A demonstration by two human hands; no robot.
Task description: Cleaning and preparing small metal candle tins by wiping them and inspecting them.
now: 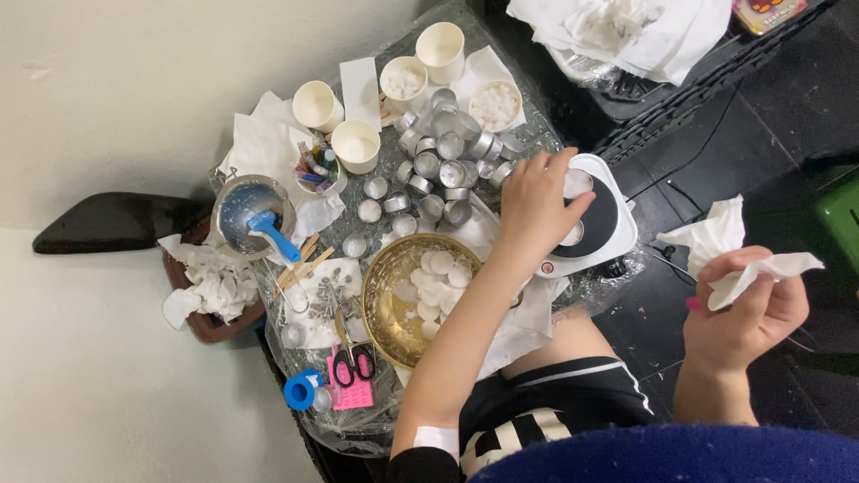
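Left hand: my left hand (534, 207) reaches across the table, fingers curled down over a small white round thing (577, 182) on the hot plate (601, 224). Whether I actually pinch it I cannot tell; my knuckles hide the fingertips.

Right hand: my right hand (743, 309) is off to the side, well clear of the table, fingers closed tight on a crumpled white tissue (738, 255).

Where the round thing lies: at the far edge of my left hand, on the plate's dark disc, touching or just under my fingertips. It is round, so no long axis to line up with.

Nearer hand: the left by far; the right is well apart from it.

Around it: the brass bowl (385, 309) of white pieces sits just beside my left forearm, and the cluster of small metal cups (443, 165) lies just beyond my left hand.
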